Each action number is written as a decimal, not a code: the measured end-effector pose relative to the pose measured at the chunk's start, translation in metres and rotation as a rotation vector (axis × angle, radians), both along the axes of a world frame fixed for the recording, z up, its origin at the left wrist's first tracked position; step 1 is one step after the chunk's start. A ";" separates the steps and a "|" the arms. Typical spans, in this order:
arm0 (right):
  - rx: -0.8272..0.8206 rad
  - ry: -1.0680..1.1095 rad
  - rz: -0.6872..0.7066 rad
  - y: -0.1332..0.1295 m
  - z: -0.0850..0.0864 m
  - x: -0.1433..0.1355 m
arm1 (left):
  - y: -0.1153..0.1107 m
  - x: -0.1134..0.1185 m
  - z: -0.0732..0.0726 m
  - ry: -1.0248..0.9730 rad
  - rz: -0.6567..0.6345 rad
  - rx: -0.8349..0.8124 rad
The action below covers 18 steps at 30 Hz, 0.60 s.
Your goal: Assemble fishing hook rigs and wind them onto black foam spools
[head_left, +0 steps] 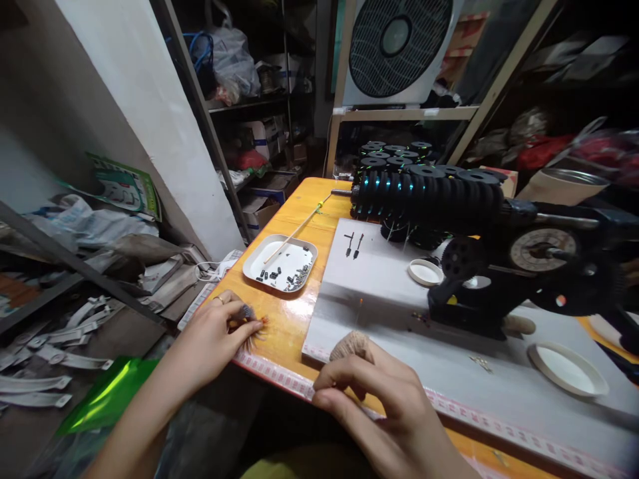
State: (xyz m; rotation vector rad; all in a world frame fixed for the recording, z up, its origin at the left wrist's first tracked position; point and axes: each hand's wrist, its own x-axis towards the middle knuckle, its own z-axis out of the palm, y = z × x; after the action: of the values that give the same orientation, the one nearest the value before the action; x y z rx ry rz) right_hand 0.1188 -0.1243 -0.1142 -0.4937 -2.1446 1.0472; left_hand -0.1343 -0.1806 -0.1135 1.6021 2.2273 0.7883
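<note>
Near the table's front left corner, my left hand is closed on a small bundle of feathery fibres, orange at the tip, with a grey tuft between the fingers. My right hand is closed over the front edge, thumb and forefinger pinched together; what they hold is too small to make out. A tan wrap covers one of its fingers. Just beyond my left hand lies a white tray with small black and metallic pieces, and a thin wooden stick rests across its rim.
A black machine with a ridged roller stands on the grey board at the right. Shallow white dishes and small loose parts lie around it. A measuring tape runs along the front edge. Behind stands a fan.
</note>
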 end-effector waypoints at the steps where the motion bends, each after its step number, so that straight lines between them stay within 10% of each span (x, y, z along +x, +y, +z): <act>1: -0.003 0.010 -0.011 0.000 -0.001 -0.001 | -0.006 0.008 -0.001 -0.037 0.017 0.027; 9: -0.147 0.203 -0.185 -0.010 -0.003 -0.008 | -0.040 0.101 -0.015 -1.072 0.327 0.340; 18: -0.115 0.190 -0.135 -0.012 -0.001 0.000 | -0.040 0.124 -0.017 -1.129 0.294 0.405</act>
State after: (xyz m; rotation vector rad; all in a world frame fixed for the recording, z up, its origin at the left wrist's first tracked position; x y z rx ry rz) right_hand 0.1188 -0.1365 -0.1148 -0.5614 -1.8665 1.1002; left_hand -0.0107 -0.2206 -0.1304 0.5836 1.4761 1.7429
